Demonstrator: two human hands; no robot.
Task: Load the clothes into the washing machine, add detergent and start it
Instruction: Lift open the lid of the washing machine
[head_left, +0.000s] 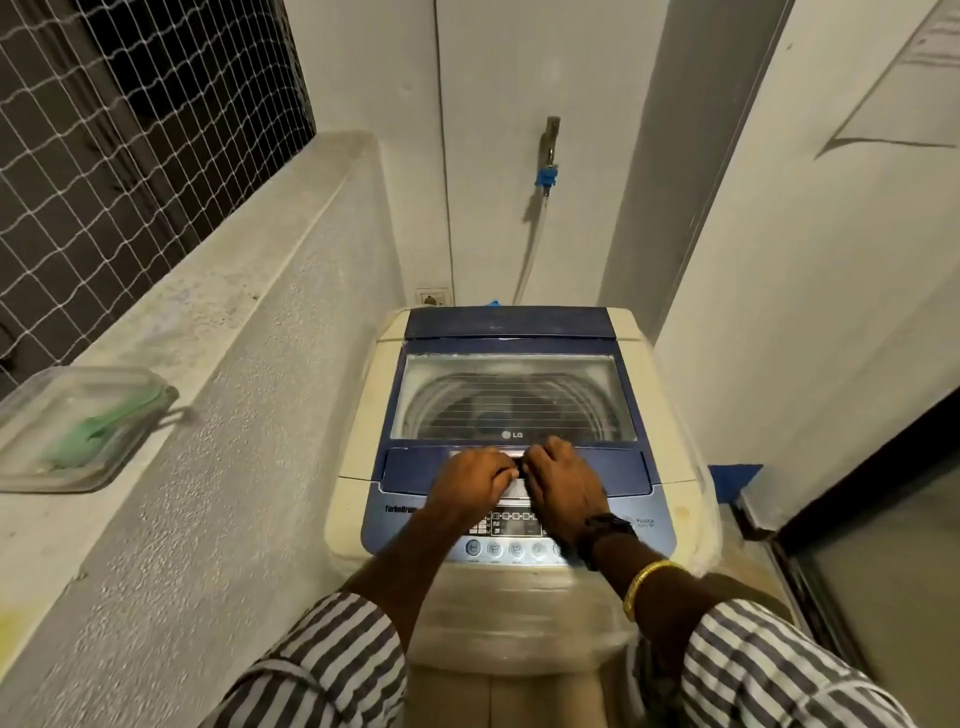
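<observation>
Washer time. Looking down on a cream-and-blue top-load washing machine (363, 415) wedged into a corner, lid (628, 465) flat and closed, drum (498, 410) visible through the glass window.

Got both grips up at the front edge of that lid, right in the middle. On one side, left grip (470, 483), curled, fingers hooked at the silvery lid handle (511, 455). Just beside it, nearly knuckle to knuckle, right grip (563, 480), fingers wrapped over the same handle strip. So: both clamped on the handle, lid glass stretching away just past the fingertips, control panel (511, 527) tucked beneath the wrists on the near side.

Dark watch (605, 530) and a gold bangle (649, 584) on the right wrist, striped sleeves (332, 654) on both arms.

Off to the left, up on the concrete ledge (218, 322): clear plastic tub (31, 457) with a green scoop (98, 423) inside, well apart from the machine.

Back wall: tap (549, 140) with a blue connector, hose (532, 249) dropping behind the washer, plus a wall socket (434, 297) by the rear left corner.
</observation>
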